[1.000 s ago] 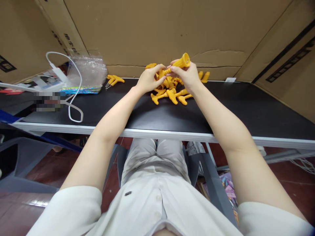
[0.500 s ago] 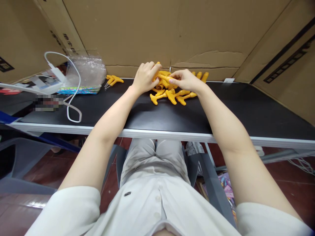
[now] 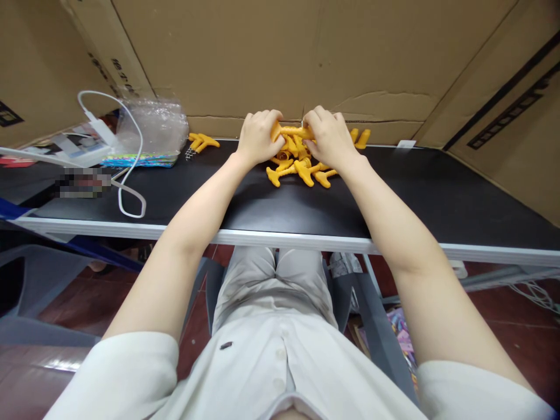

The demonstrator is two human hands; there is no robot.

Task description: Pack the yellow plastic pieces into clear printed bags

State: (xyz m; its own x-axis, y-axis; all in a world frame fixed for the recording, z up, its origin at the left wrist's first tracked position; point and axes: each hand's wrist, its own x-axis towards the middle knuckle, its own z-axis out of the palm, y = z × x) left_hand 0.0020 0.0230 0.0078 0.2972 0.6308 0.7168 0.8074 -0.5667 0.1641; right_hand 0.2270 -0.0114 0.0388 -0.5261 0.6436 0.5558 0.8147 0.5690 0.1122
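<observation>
Between my hands a yellow plastic T-shaped piece [image 3: 292, 130] with a ribbed shaft lies roughly level. My left hand [image 3: 259, 137] is closed round its wider left end. Around its right end my right hand [image 3: 329, 135] is closed, fingers on top and thumb below. Just beneath and in front, a pile of similar yellow T-shaped pieces [image 3: 306, 171] rests on the black tabletop [image 3: 289, 213]. Some of the pile is hidden behind my hands, and more yellow ends [image 3: 363, 139] stick out to the right of my right hand.
At the left lie more yellow pieces [image 3: 202, 142] with a small metal chain or spring [image 3: 189, 153], a clear plastic bag [image 3: 151, 128] over colourful packets, and a looped white cable [image 3: 140, 146]. Cardboard walls [image 3: 245, 58] stand behind. A small white tag [image 3: 406, 143] lies at the back right.
My right hand has turned and lifted slightly, moving from a fingertip hold on the yellow piece to a fuller grip. The piece now lies more level. My left hand has barely moved.
</observation>
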